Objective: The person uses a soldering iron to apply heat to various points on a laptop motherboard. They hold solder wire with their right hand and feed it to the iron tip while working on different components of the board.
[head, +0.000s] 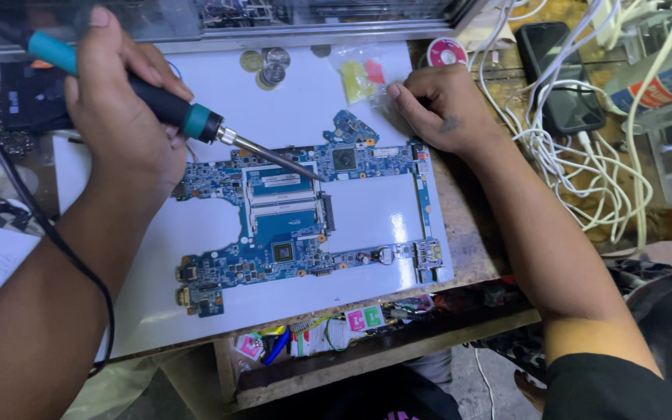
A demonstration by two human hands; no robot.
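Observation:
A blue circuit board lies flat on a white sheet. My left hand grips a soldering iron with a black and teal handle. Its metal tip rests over the upper middle of the board. A black cord runs from the iron's end down past my left forearm. My right hand is curled into a fist at the board's upper right corner. Its fingertips press on a small clear plastic bag with yellow and red bits inside.
Several coins lie at the sheet's top edge, beside a small solder spool. A dark phone and tangled white cables fill the right side. An open drawer with small parts sits below the table's front edge.

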